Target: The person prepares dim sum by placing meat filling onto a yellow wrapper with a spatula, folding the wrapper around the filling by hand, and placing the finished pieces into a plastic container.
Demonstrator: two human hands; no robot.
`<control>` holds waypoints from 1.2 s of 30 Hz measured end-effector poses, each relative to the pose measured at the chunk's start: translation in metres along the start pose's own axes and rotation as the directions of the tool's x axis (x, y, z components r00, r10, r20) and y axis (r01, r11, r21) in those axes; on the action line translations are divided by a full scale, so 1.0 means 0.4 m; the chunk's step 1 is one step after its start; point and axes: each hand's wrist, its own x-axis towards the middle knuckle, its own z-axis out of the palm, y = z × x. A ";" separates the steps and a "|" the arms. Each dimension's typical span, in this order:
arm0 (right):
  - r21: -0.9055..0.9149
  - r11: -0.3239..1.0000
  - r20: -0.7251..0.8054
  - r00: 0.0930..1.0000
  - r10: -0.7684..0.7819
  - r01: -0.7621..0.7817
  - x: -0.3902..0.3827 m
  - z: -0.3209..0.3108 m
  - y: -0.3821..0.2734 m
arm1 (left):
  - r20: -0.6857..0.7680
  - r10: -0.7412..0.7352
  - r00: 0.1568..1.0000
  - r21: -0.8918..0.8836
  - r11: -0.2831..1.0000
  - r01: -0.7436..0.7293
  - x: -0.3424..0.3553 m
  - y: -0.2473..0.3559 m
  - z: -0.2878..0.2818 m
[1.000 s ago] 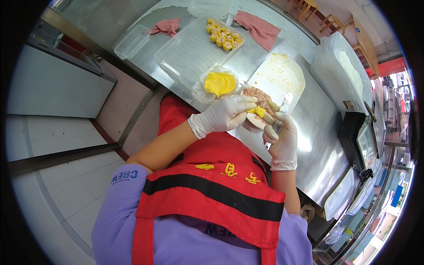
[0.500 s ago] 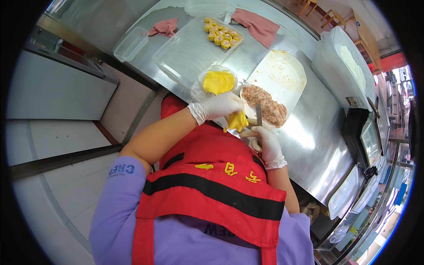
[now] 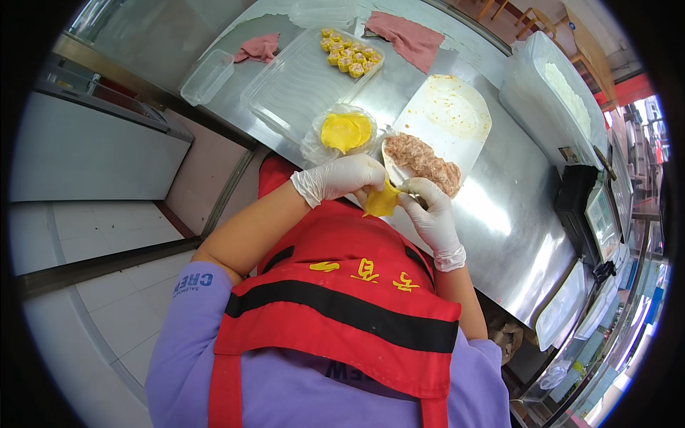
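Both my hands wear white gloves and meet in front of the red apron. My left hand (image 3: 346, 176) is closed round a yellow dumpling wrapper (image 3: 382, 201), which hangs below its fingers. The fingers of my right hand (image 3: 432, 217) pinch at the wrapper's right edge; whether they also hold the metal blade seen earlier is hidden. Just beyond lies a mound of pinkish minced meat filling (image 3: 428, 162) on a white board (image 3: 467, 121). A stack of round yellow wrappers (image 3: 344, 133) rests on a clear plastic bag left of the meat.
Finished yellow dumplings (image 3: 351, 55) sit at the far end of a clear tray (image 3: 275, 89). Pink cloths (image 3: 410, 37) lie at the back, near a small clear container (image 3: 207, 77). A big white-filled tub (image 3: 549, 100) and a black device (image 3: 573, 203) line the steel table's right side.
My right hand has turned and come up to the wrapper; the metal blade that showed between its fingers no longer shows. The wrapper hangs more spread out in my left hand.
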 end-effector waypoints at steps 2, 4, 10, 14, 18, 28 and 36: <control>0.044 0.997 -0.002 0.998 0.057 -0.056 -0.003 -0.007 -0.003 | 0.098 -0.019 0.995 0.098 0.995 0.010 -0.006 0.010 -0.005; 0.040 0.995 0.020 0.996 0.087 -0.088 0.000 -0.024 -0.016 | 0.089 0.048 0.995 0.171 0.983 -0.063 -0.006 0.006 -0.005; 0.049 0.974 0.048 0.974 0.220 -0.222 0.011 -0.063 -0.086 | 0.139 0.254 0.957 0.161 0.948 -0.275 0.018 -0.031 -0.008; 0.173 0.924 0.029 0.939 0.342 -0.342 0.025 -0.065 -0.114 | 0.069 0.282 0.957 0.031 0.958 -0.284 0.026 -0.041 -0.007; 0.080 0.940 -0.020 0.942 0.334 -0.332 0.034 -0.044 -0.095 | -0.081 0.216 0.973 -0.077 0.972 -0.222 0.038 -0.066 -0.006; -0.320 0.918 -0.248 0.956 0.157 -0.234 -0.013 -0.267 -0.107 | -0.469 0.752 0.464 0.839 0.544 -0.033 -0.014 -0.087 -0.134; -0.368 0.906 -0.378 0.924 0.060 -0.209 -0.005 -0.203 -0.072 | -0.016 0.854 0.520 1.000 0.009 0.016 -0.011 -0.109 -0.201</control>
